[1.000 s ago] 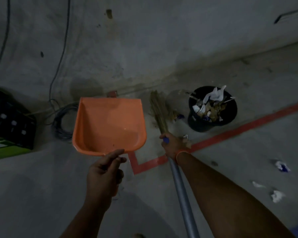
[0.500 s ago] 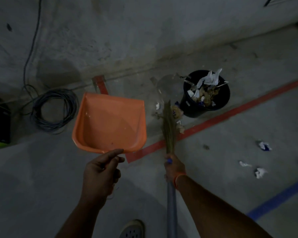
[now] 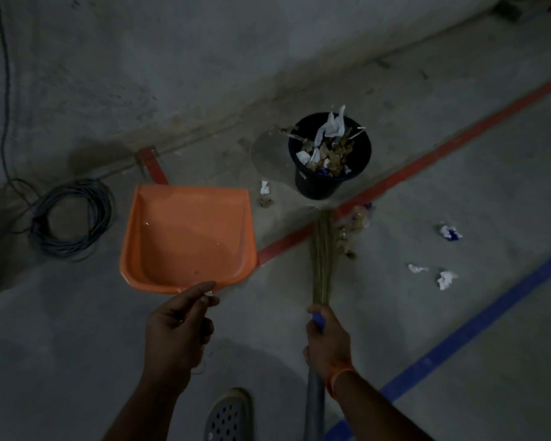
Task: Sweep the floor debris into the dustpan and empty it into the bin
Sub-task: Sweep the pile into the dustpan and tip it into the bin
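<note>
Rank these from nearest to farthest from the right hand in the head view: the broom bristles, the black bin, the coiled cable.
From the right hand:
1. Broom bristles, just ahead of the hand, which grips the broom.
2. Black bin, farther ahead by the red line, full of rubbish.
3. Coiled cable, far left, beyond the orange dustpan.

The orange dustpan (image 3: pixel 188 237) sits at centre, open mouth toward twelve o'clock, its pan bare but for a few specks. At two o'clock from it stands the black bin (image 3: pixel 330 155), upright and heaped with paper and brown scraps. The broom (image 3: pixel 323 253) has straw bristles pointing at twelve o'clock, touching loose debris (image 3: pixel 352 226), and white paper scraps (image 3: pixel 446 278) lie toward three o'clock.
</note>
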`<action>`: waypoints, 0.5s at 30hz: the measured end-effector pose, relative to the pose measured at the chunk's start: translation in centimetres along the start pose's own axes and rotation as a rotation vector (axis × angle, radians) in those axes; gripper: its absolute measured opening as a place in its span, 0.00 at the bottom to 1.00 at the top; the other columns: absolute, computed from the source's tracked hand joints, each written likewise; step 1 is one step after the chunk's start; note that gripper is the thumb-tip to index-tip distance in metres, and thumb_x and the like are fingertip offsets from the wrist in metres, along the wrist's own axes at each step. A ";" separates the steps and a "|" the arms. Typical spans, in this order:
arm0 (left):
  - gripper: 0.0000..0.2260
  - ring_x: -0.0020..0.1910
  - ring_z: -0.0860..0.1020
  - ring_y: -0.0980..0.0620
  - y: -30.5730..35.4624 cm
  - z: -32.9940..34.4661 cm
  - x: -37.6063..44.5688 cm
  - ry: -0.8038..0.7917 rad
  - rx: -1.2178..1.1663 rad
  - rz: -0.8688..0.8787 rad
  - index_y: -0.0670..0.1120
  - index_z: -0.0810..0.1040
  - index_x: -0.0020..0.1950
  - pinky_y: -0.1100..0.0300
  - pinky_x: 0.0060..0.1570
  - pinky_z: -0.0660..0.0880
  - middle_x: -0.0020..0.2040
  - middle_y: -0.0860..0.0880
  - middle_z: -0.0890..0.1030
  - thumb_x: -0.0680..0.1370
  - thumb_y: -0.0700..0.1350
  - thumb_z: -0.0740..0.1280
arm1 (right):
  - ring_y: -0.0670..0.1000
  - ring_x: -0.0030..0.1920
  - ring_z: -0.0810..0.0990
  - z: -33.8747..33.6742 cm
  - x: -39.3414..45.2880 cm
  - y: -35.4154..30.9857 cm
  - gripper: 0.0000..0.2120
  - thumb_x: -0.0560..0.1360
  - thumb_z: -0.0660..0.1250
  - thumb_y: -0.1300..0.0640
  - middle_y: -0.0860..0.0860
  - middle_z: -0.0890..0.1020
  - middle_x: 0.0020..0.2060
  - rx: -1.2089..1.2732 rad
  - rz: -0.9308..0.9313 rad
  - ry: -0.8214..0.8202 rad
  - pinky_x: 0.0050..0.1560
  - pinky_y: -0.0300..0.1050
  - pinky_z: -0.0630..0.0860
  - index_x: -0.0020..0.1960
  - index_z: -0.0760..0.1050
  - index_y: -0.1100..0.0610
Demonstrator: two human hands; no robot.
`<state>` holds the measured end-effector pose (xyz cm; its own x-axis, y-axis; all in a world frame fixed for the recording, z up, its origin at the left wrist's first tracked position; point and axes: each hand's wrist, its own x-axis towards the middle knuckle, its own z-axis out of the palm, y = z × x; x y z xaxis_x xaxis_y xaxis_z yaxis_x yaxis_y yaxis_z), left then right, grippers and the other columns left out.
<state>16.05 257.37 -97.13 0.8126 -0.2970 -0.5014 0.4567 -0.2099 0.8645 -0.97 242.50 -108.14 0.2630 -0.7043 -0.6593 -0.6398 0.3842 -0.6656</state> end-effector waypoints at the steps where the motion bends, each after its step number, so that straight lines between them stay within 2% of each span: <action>1: 0.10 0.23 0.68 0.54 0.0 0.0 -0.3 -0.002 0.001 -0.001 0.43 0.84 0.57 0.70 0.24 0.60 0.47 0.40 0.84 0.83 0.35 0.64 | 0.52 0.23 0.71 0.1 -0.6 -0.3 0.16 0.79 0.62 0.65 0.55 0.75 0.30 0.065 -0.008 -0.003 0.27 0.44 0.73 0.49 0.78 0.44; 5: 0.11 0.23 0.67 0.53 0.7 -0.7 -0.9 -0.018 -0.003 0.014 0.43 0.84 0.57 0.70 0.25 0.60 0.49 0.38 0.84 0.83 0.34 0.63 | 0.52 0.22 0.68 1.3 -2.7 -2.4 0.12 0.79 0.61 0.67 0.56 0.72 0.29 0.159 -0.054 -0.085 0.25 0.43 0.71 0.53 0.77 0.51; 11: 0.12 0.23 0.69 0.54 2.1 -4.0 0.1 0.003 0.017 0.049 0.44 0.84 0.57 0.69 0.23 0.61 0.49 0.39 0.84 0.83 0.34 0.63 | 0.53 0.25 0.73 5.6 -3.9 -7.0 0.11 0.79 0.61 0.64 0.55 0.75 0.34 0.165 -0.118 -0.198 0.27 0.43 0.74 0.54 0.77 0.50; 15: 0.12 0.24 0.70 0.53 2.5 -6.3 1.4 0.024 0.044 0.051 0.46 0.84 0.57 0.68 0.22 0.62 0.48 0.41 0.85 0.83 0.34 0.63 | 0.52 0.25 0.75 10.0 -0.8 -9.7 0.12 0.78 0.60 0.63 0.56 0.78 0.38 0.080 -0.159 -0.228 0.25 0.40 0.73 0.54 0.76 0.48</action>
<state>20.56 262.30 -95.46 0.8432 -0.2858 -0.4553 0.3985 -0.2361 0.8863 12.22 245.31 -104.65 0.5167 -0.6108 -0.6000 -0.5212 0.3316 -0.7864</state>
